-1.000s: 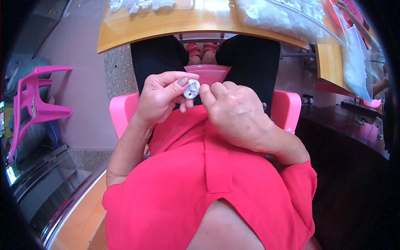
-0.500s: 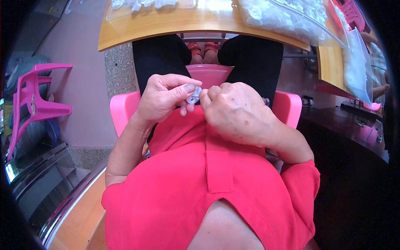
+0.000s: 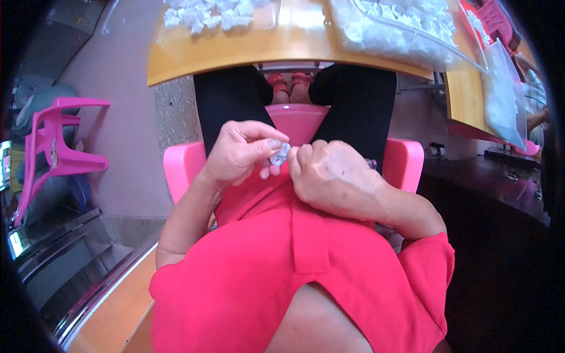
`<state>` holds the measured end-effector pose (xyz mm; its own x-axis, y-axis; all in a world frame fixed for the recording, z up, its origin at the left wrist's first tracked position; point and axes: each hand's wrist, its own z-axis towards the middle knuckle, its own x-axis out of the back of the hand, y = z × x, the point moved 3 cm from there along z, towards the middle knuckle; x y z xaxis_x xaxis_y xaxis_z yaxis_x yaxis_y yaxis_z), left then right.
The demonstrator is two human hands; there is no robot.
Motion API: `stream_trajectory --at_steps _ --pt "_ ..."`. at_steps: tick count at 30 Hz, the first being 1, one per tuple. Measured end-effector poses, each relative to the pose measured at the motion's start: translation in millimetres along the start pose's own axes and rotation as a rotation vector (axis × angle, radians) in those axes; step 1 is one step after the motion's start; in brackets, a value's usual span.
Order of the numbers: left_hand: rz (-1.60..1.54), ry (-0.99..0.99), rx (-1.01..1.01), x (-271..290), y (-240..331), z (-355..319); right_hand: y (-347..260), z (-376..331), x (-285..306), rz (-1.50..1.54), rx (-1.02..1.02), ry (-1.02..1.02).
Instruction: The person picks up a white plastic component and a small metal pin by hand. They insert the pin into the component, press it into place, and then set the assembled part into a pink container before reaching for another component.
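Note:
Over my lap, my left hand pinches a small round piece of clear plastic between thumb and fingers. Holes or dark spots show on the face of the piece. My right hand is closed in a fist, back of the hand up, its thumb and forefinger right against the piece's right edge. A short dark, rod-like end sticks out on the far right side of this fist. The rest of it is hidden in the palm, so its kind does not show.
On the wooden table ahead lie several clear plastic pieces at the left and a clear tray heaped with them at the right. A filled clear bag is farther right. A pink chair stands at the left.
The whole view has shifted, so table, hands and lap all sit lower in the picture. Both hands keep nearly the same hold, the piece between them.

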<state>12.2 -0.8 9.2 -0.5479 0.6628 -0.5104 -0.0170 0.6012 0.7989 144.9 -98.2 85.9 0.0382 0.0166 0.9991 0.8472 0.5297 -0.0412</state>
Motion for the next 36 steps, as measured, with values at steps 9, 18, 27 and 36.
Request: stream_trajectory --at_steps 9,18,27,36 --pt "0.447 0.262 -0.823 -12.7 135.1 6.6 41.1 -22.6 8.9 0.225 -0.363 0.385" --pt "1.533 0.469 -0.840 -13.8 262.2 109.2 41.6 -28.1 -61.3 0.430 -0.394 0.094" --pt "1.546 -0.254 -0.569 -180.2 176.6 240.7 60.2 -32.3 -102.7 0.458 -0.388 0.023" --pt "1.759 -0.216 -0.627 -199.0 125.3 326.3 58.3 -30.8 -106.2 0.411 -0.347 0.011"
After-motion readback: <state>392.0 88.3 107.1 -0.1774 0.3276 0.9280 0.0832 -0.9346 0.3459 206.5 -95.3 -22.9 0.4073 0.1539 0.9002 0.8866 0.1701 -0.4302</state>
